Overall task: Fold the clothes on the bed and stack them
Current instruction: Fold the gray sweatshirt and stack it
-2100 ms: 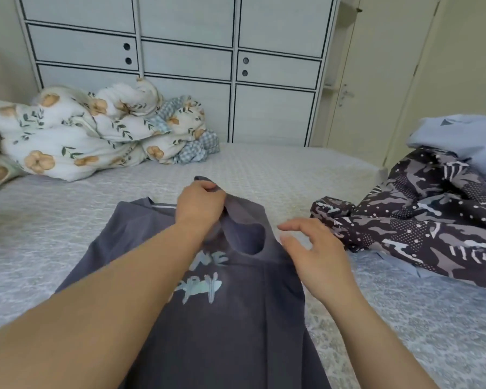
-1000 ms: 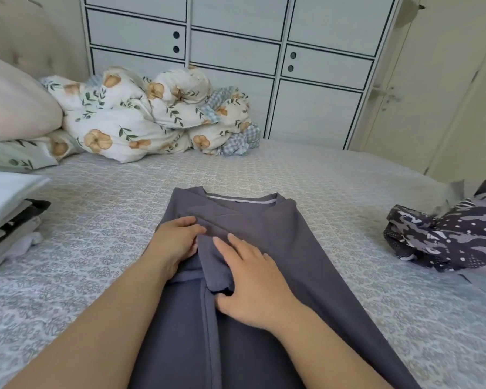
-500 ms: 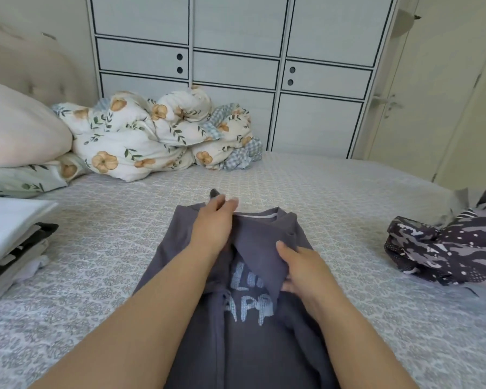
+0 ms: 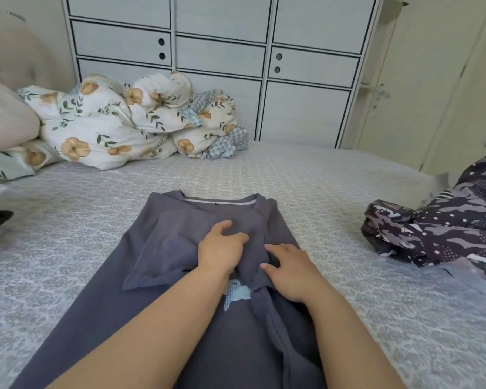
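- My plain slate-grey cotton T-shirt (image 4: 180,242) carries a pale blue print.
- My crumpled white duvet (image 4: 118,130) shows orange flowers, green leaves.
- The dark camouflage-patterned garment (image 4: 432,234) has white dots.

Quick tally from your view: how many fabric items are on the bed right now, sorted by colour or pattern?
Plain grey: 1, the grey shirt under both hands
Dark camouflage print: 1, the camo garment at the right
Floral white: 1, the bunched floral duvet
Beige: 1, the pillow
Partly cut off at the left edge: cannot tell
Total: 4
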